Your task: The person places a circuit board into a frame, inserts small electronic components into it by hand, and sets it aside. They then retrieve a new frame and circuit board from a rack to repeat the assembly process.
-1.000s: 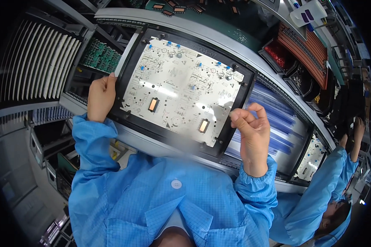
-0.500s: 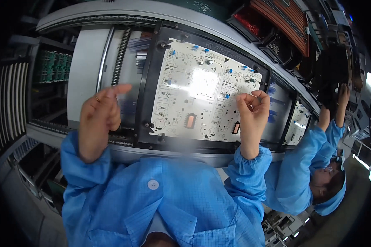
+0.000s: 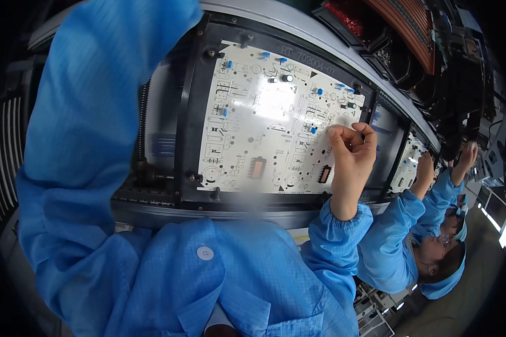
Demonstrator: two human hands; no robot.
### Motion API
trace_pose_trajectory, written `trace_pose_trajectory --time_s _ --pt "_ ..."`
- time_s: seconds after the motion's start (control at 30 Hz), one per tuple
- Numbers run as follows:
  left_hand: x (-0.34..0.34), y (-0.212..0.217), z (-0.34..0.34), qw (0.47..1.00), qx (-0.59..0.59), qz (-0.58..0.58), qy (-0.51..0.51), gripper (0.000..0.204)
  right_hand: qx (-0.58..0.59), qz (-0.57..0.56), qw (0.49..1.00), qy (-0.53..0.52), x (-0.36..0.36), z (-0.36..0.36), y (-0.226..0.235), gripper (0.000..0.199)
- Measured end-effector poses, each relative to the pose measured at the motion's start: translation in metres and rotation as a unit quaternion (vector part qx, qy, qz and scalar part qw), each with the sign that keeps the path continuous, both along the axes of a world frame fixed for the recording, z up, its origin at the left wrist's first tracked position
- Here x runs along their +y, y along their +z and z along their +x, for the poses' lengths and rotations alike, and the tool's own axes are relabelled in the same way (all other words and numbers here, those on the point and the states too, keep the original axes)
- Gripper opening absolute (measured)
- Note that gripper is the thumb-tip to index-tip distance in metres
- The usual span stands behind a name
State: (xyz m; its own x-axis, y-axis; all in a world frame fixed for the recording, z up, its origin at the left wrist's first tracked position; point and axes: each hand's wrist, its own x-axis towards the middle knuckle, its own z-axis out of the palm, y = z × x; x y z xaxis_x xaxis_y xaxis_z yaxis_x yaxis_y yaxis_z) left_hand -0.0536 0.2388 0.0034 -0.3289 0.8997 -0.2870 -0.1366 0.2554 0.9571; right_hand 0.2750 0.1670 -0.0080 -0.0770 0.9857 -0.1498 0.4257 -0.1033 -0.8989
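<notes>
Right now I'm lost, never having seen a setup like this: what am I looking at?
There's no robot here, just a person using bare hands. The wide, curved view comes from a camera worn on their head, looking down. Before them, a white circuit board sits in a dark frame, carrying small blue parts and a dark chip. The right hand is over the board's right side, its fingers curled toward the thumb; whether they pinch something tiny, I can't tell. The left sleeve stretches to the upper edge, its hand out of sight. Co-workers in blue are at the right.
</notes>
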Motion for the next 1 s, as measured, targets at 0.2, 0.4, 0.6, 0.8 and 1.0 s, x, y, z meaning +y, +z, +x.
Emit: trace_pose_trajectory --time_s 0.2,0.4,0.6,0.8,1.0 --pt "0.002 -0.036 -0.006 0.999 -0.044 -0.015 0.008 0.025 -0.028 -0.030 0.999 -0.003 0.003 -0.009 0.005 0.036" --pt "0.003 -0.051 -0.006 0.996 -0.083 -0.008 0.021 0.024 -0.084 -0.031 0.996 -0.005 0.007 -0.011 0.011 0.037" --pt "0.003 -0.066 -0.007 0.992 -0.120 0.004 0.036 0.023 -0.148 0.001 0.989 0.009 0.004 -0.017 0.010 0.033" --pt "0.006 -0.072 -0.007 0.987 -0.152 0.029 0.050 0.022 -0.181 0.042 0.983 0.009 -0.008 -0.014 0.011 0.019" --pt "0.015 -0.070 -0.008 0.980 -0.180 0.056 0.061 0.022 -0.296 0.214 0.922 0.130 -0.025 -0.006 0.003 0.033"
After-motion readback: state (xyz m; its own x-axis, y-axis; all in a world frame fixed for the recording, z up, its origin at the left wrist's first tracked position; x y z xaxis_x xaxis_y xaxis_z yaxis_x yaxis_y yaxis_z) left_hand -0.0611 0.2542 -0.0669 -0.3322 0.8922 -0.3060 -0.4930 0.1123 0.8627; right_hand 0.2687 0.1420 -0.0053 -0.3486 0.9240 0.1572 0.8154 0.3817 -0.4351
